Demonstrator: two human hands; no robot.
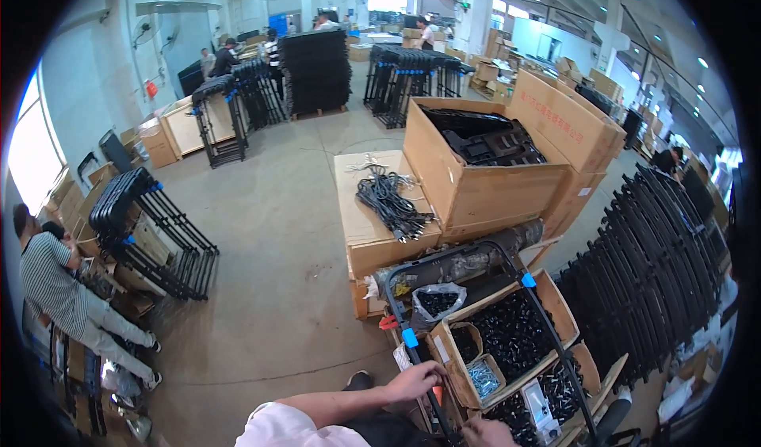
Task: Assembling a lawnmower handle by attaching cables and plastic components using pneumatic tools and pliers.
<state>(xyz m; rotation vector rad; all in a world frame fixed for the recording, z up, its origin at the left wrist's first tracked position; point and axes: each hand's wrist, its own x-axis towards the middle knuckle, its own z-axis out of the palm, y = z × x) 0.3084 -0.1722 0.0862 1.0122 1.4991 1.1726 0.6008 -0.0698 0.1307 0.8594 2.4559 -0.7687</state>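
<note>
My left hand (pixel 414 381) is beside the left tube of a black tubular frame (pixel 492 243), its fingers curled in; what they hold, if anything, is hidden. At the lower edge of the picture, my right hand (pixel 489 433) is bent near the lower end of that same tube, partly cut off, and I cannot make out anything in its fingers. Blue clips (pixel 409 338) sit on the frame. Behind it, a cardboard box (pixel 564 308) holds many small black parts (pixel 511 328). A smaller carton (pixel 481 376) of silvery screws lies at the box's near corner.
A plastic bag (pixel 435 303) of black parts and a heap of black cables (pixel 392 201) lie ahead. A large open carton (pixel 491 197) holds black plastic parts. Stacked black frames (pixel 646 265) rise at right; more frames (pixel 154 229) stand left, near a person (pixel 59 276) in stripes.
</note>
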